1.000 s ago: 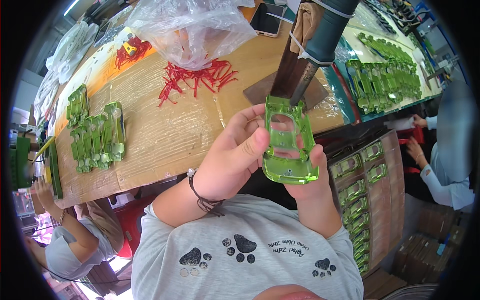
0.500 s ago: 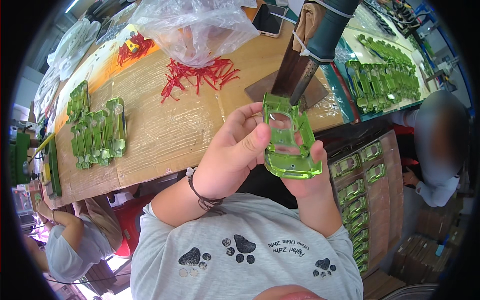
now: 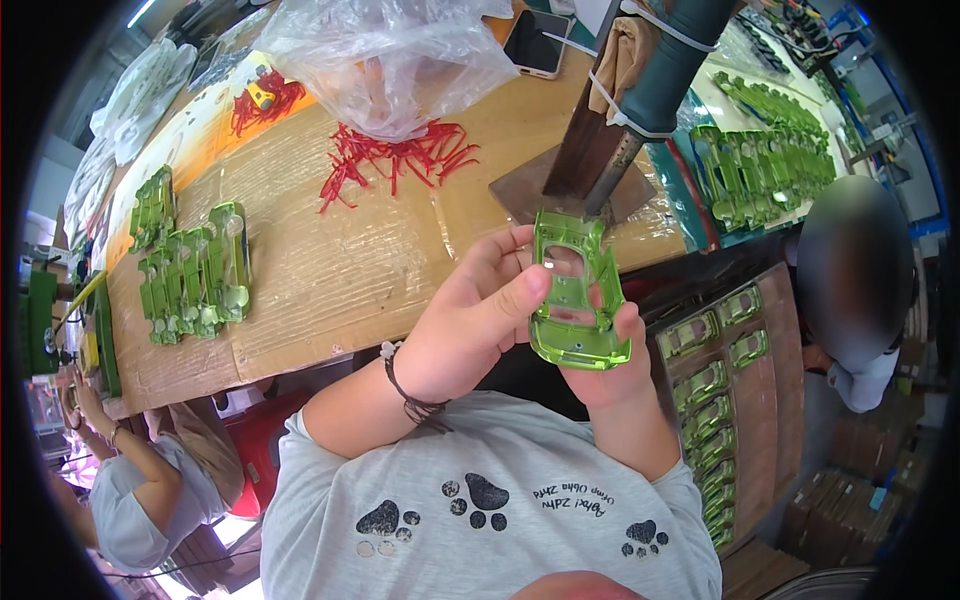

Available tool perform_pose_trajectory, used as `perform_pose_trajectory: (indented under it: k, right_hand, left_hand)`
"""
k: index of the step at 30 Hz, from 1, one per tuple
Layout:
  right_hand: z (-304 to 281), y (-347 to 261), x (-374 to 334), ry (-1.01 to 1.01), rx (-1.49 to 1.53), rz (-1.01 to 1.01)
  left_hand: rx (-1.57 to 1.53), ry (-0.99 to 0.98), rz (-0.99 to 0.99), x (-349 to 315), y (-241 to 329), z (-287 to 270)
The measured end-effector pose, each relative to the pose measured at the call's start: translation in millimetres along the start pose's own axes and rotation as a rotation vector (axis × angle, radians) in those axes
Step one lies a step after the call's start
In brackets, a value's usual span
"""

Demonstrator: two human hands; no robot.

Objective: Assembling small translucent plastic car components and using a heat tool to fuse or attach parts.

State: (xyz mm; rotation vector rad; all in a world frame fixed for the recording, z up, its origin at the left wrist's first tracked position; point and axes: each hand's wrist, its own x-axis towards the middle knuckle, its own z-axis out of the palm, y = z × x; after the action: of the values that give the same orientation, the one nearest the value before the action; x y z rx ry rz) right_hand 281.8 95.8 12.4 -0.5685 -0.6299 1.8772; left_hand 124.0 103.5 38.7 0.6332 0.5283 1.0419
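Note:
Between my two hands is a green toy car body shell (image 3: 570, 325) with clear window openings, tilted with one end toward me. My left hand (image 3: 490, 300) grips its left side, thumb across the edge. On the lower right side, my right hand (image 3: 620, 365) pinches it from beneath, and its other fingers are partly hidden behind the shell. Just beyond the shell's far end is the dark metal tip of a green cylindrical tool (image 3: 665, 75), strapped with white ties to an upright post. I cannot tell whether the tip touches the shell.
Red strips (image 3: 390, 160) lie by a clear plastic bag (image 3: 390, 60) and a phone (image 3: 537, 44). Green shells (image 3: 195, 275) stand in rows at left; more green shells (image 3: 765, 165) sit at far right. A cardboard tray (image 3: 775, 400) of shells is beside me. Co-workers are on both sides.
The car shell has turned slightly and come a little toward me, away from the tool's tip. Both my hands keep hold of it. The co-worker at right has shifted.

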Motion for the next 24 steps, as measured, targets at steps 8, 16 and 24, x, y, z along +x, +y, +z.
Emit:
perform_pose_trajectory:
  k: [8, 16, 24]
  right_hand:
    - [-31, 27, -33, 0.040, -0.041, -0.188]
    - [-166, 18, -100, 0.608, 0.175, -0.501]
    - [-313, -89, -214, 0.912, 0.671, -0.865]
  left_hand:
    - [0.262, -0.175, -0.015, -5, -29, -13]
    - [0.643, -0.237, -0.085, -25, -30, -19]
    - [0.726, -0.209, 0.111, -40, -20, -41]
